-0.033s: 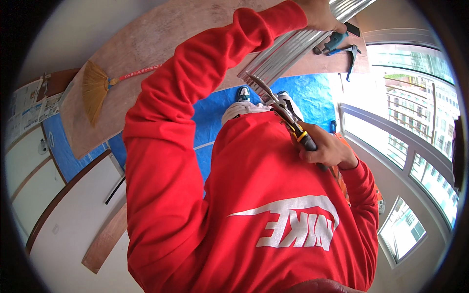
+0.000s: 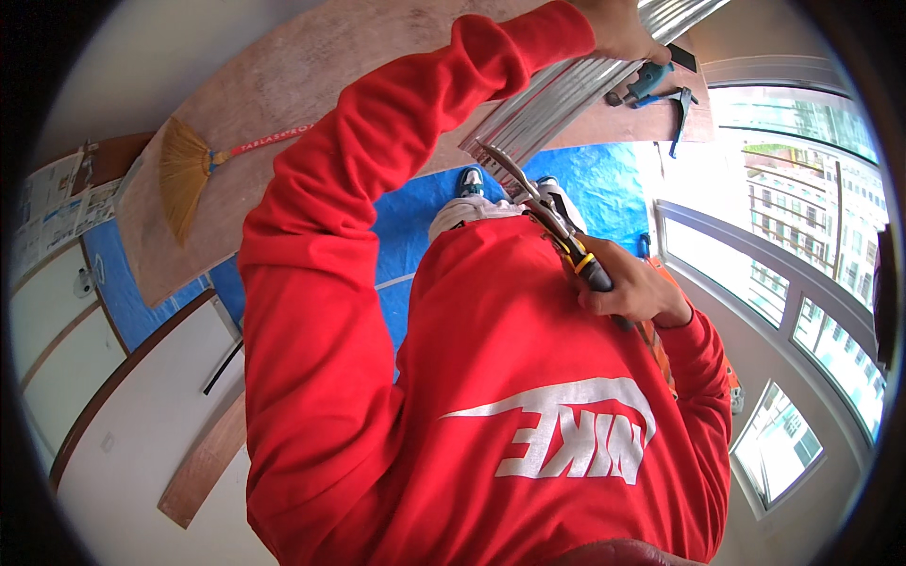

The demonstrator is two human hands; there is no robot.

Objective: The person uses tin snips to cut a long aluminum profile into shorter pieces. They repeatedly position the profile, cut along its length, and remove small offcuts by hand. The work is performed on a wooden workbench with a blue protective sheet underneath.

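Observation:
My left hand (image 2: 618, 28) is closed on a bundle of long, shiny ribbed metal strips (image 2: 557, 104) running diagonally above the board at the top. My right hand (image 2: 623, 288), low in front of my body, is closed round cutting pliers (image 2: 591, 269) with black-and-yellow handles. Their metal jaws are at the near end of the strips; whether they are clamped there I cannot tell. Just beyond my left hand lie a teal tool (image 2: 646, 80), a blue-handled tool (image 2: 679, 118) and a dark flat object (image 2: 681, 57).
A broom (image 2: 184, 179) lies on a large plywood board (image 2: 245, 85) ahead, over blue sheeting (image 2: 604, 179). At left are newspapers (image 2: 42, 208), white panels (image 2: 142, 396) and a plywood strip (image 2: 198, 472). An orange object (image 2: 658, 274) is behind my right arm. Windows (image 2: 793, 208) line the right.

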